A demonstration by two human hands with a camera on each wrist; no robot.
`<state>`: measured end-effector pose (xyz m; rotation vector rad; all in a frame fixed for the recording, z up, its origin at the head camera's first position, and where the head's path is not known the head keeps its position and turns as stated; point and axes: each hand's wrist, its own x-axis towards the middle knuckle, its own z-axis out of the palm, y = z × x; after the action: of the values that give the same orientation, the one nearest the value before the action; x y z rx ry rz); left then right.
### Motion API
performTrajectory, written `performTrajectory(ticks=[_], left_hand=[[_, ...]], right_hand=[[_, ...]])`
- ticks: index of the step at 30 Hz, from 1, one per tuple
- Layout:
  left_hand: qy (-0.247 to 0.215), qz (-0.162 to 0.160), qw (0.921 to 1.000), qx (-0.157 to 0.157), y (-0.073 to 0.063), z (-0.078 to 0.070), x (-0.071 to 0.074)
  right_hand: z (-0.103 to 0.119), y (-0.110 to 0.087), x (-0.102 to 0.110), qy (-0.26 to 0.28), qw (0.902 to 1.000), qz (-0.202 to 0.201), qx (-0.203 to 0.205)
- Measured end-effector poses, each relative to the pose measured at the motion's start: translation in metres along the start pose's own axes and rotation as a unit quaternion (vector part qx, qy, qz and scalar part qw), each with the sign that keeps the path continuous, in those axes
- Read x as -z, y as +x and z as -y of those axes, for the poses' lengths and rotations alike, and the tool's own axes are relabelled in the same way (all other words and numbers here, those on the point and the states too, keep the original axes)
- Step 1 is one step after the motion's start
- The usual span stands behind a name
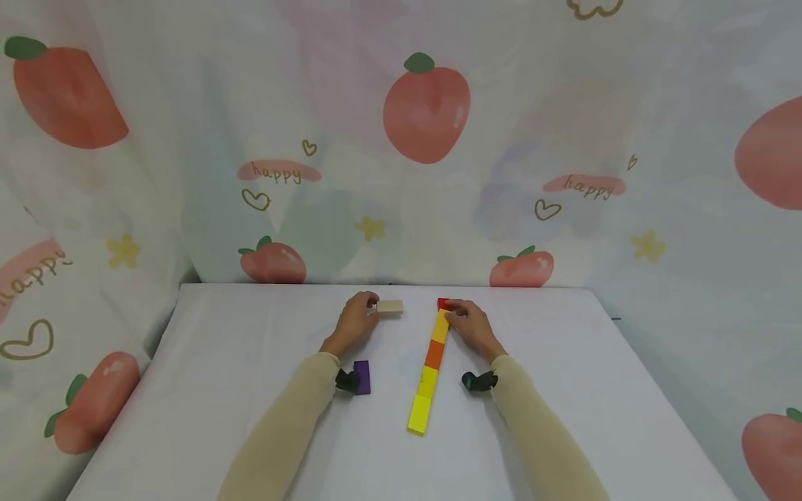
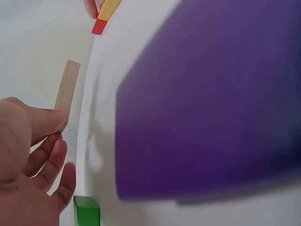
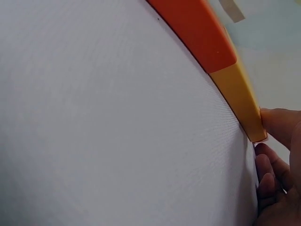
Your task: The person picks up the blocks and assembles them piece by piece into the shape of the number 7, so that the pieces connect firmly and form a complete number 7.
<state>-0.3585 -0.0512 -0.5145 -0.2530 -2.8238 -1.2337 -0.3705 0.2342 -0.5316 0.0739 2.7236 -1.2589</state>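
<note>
My left hand (image 1: 358, 319) pinches a plain wooden block (image 1: 390, 307) by its left end, the thumb (image 2: 49, 121) lying along it. A green block (image 2: 87, 212) is close below that hand's fingers in the left wrist view; in the head view the hand hides it. At the far end of a block row, my right hand (image 1: 471, 325) has curled fingertips at the red block (image 1: 442, 303). Its thumb (image 3: 277, 123) is against the end of the amber block (image 1: 441, 327). In the right wrist view the red block is mostly hidden.
Toward me the row continues with an orange block (image 1: 434, 355) and two yellow blocks (image 1: 428, 381). A purple block (image 1: 363, 377) stands beside the left wrist camera (image 1: 347, 380). The white table (image 1: 532, 445) meets a fruit-printed cloth (image 1: 438, 229) at its back edge.
</note>
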Motion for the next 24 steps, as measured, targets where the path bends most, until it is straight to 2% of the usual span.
performTrajectory(ticks=[6,14,18,24], left_hand=[[-0.043,0.01,0.9988,0.022,0.003,-0.007,-0.006],[-0.076,0.022,0.9966,0.024,0.008,-0.012,-0.017],[-0.067,0.026,0.9967,0.039,0.008,-0.017,-0.02],[-0.046,0.027,0.9976,0.045,0.01,-0.018,-0.026]], right_hand=[[-0.002,0.001,-0.001,0.003,1.0,-0.005,0.007],[0.0,0.0,-0.003,0.0,0.9999,-0.011,0.004],[0.002,0.0,-0.002,-0.005,0.9999,-0.012,0.006],[0.002,0.0,-0.002,-0.001,1.0,-0.008,-0.001]])
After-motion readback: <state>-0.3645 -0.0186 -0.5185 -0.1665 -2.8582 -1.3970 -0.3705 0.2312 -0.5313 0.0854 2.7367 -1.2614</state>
